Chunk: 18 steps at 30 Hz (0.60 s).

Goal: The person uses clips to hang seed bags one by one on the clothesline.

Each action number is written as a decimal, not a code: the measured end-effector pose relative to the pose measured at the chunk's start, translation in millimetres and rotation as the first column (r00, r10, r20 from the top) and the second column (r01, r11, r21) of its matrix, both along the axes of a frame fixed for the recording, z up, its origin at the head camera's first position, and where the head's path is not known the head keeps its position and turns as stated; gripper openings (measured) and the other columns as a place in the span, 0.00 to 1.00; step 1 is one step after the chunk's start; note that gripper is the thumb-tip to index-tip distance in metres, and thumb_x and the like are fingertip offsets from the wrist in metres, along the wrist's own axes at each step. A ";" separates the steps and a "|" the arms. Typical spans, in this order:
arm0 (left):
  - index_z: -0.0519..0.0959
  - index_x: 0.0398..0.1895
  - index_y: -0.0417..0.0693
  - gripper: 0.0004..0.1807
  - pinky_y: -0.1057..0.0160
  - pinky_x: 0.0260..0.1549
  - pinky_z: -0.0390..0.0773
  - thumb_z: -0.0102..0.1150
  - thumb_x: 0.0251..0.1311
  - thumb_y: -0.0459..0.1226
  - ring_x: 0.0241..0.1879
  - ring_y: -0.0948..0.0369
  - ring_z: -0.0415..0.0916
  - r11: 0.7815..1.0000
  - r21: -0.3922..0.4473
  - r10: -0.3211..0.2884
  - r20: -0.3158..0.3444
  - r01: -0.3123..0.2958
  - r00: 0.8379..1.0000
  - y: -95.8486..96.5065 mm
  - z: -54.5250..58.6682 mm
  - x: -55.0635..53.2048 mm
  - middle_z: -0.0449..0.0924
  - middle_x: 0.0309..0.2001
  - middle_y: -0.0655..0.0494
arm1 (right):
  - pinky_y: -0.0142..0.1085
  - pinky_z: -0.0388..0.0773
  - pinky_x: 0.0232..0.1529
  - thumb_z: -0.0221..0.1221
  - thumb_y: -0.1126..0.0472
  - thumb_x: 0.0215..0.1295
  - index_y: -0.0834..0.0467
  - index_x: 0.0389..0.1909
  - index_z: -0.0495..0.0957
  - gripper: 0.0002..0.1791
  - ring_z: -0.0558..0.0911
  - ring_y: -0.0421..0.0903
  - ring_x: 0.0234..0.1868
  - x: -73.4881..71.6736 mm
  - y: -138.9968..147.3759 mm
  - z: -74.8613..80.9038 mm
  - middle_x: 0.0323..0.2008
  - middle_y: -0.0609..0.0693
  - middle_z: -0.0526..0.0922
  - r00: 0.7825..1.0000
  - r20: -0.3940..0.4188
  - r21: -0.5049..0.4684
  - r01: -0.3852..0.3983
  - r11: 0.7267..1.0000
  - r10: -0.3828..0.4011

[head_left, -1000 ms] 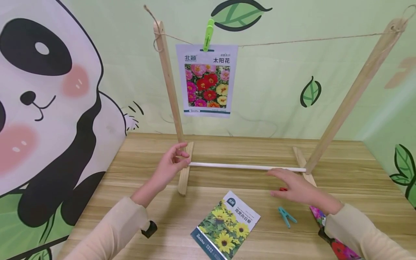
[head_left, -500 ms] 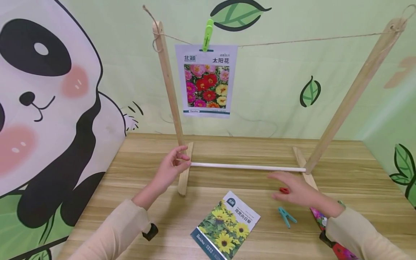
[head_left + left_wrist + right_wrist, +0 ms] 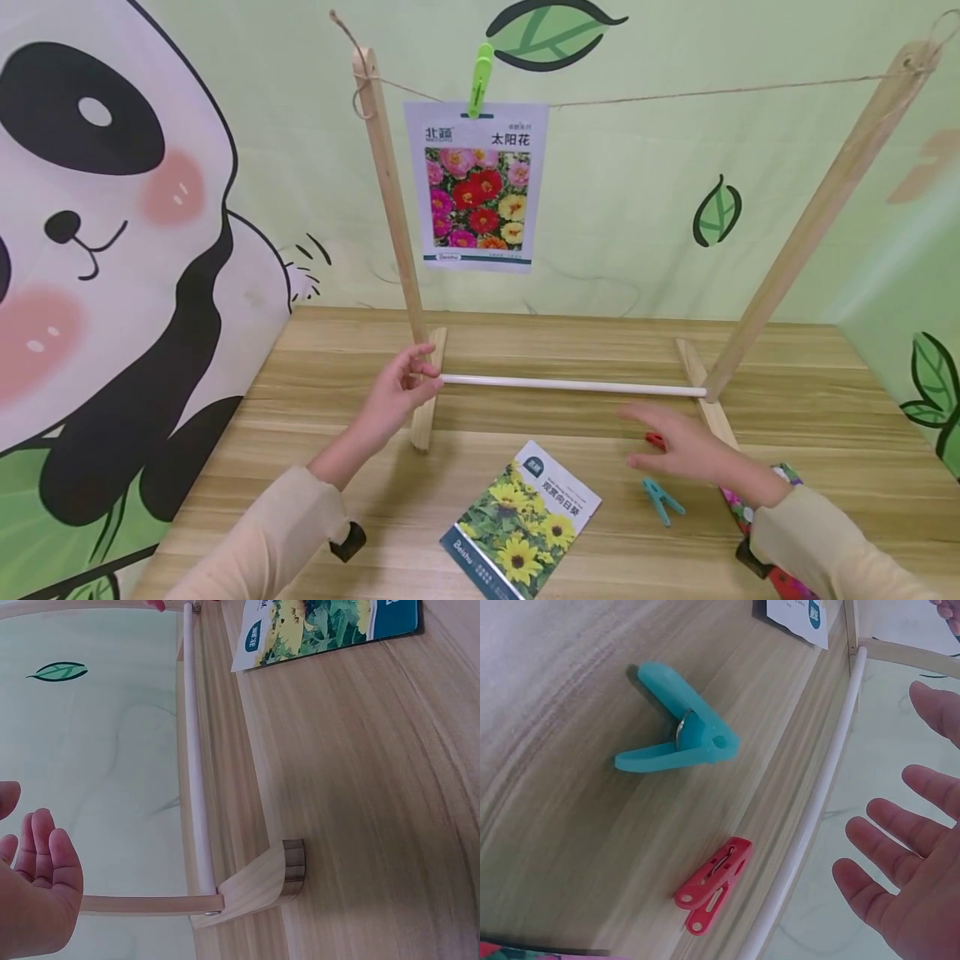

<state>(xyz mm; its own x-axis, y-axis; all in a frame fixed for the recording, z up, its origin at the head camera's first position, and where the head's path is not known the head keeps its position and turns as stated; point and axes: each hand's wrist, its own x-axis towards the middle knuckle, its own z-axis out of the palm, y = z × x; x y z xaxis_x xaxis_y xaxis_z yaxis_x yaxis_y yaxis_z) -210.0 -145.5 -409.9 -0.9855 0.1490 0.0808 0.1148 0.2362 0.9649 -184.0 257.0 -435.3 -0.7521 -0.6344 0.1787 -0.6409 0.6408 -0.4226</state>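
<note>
My left hand [image 3: 388, 402] hovers by the left post of a wooden stand, its fingers loosely curled with nothing in them. In the left wrist view that hand [image 3: 41, 889] appears apart from the white rod [image 3: 196, 765]. Over the table on the right, my right hand [image 3: 678, 442] spreads its fingers and holds nothing. Below it lie a red clothespin [image 3: 716, 881] and a blue clothespin [image 3: 682, 724]. From the twine [image 3: 675, 92] hangs a flower seed packet [image 3: 480, 200], clipped by a green clothespin [image 3: 480, 82]. A sunflower seed packet [image 3: 521, 521] lies flat between my arms.
Two wooden posts, the left post [image 3: 390, 192] and the right post [image 3: 821, 217], stand on wooden feet joined by the white rod. Another flowery packet [image 3: 787, 475] lies partly under my right sleeve. A panda mural [image 3: 135, 275] covers the wall behind the wooden table [image 3: 330, 358].
Both hands have drawn back slightly toward the body, away from the rod. More of the packet near my right sleeve now shows. The stand and clothespins stay where they were.
</note>
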 end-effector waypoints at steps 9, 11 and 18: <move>0.68 0.73 0.28 0.28 0.70 0.40 0.76 0.58 0.71 0.23 0.39 0.63 0.74 1.000 -0.016 0.002 0.043 -0.002 0.999 1.8 -1.6 3.4 0.80 0.50 0.38 | 0.64 0.78 0.60 0.75 0.64 0.62 0.73 0.64 0.75 0.33 0.80 0.70 0.62 2.3 0.7 -3.6 0.61 0.70 0.81 0.999 0.044 -0.003 0.010 1.000 -0.010; 0.68 0.73 0.28 0.28 0.70 0.40 0.76 0.58 0.71 0.23 0.39 0.63 0.74 1.000 -0.013 0.002 0.045 -0.001 0.999 2.6 -2.4 3.8 0.80 0.50 0.38 | 0.64 0.78 0.60 0.75 0.63 0.63 0.73 0.65 0.75 0.33 0.80 0.70 0.62 3.0 1.1 -4.2 0.62 0.70 0.81 0.998 0.056 -0.007 0.014 1.000 -0.013; 0.68 0.72 0.27 0.27 0.70 0.39 0.75 0.58 0.71 0.23 0.38 0.63 0.74 1.000 -0.002 0.002 0.059 -0.002 0.998 3.9 -5.7 5.7 0.80 0.49 0.39 | 0.61 0.80 0.58 0.75 0.63 0.63 0.73 0.64 0.76 0.32 0.80 0.70 0.61 4.9 3.6 -7.4 0.61 0.70 0.81 0.997 0.077 -0.015 0.011 1.000 -0.009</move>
<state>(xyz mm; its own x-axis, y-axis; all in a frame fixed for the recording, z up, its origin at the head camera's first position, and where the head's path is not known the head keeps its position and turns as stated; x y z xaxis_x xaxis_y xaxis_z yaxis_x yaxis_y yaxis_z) -204.3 -141.6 -415.7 -0.9888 0.1476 0.0221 0.0573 0.2382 0.9695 -179.1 260.6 -442.6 -0.7703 -0.6243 0.1298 -0.5996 0.6399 -0.4806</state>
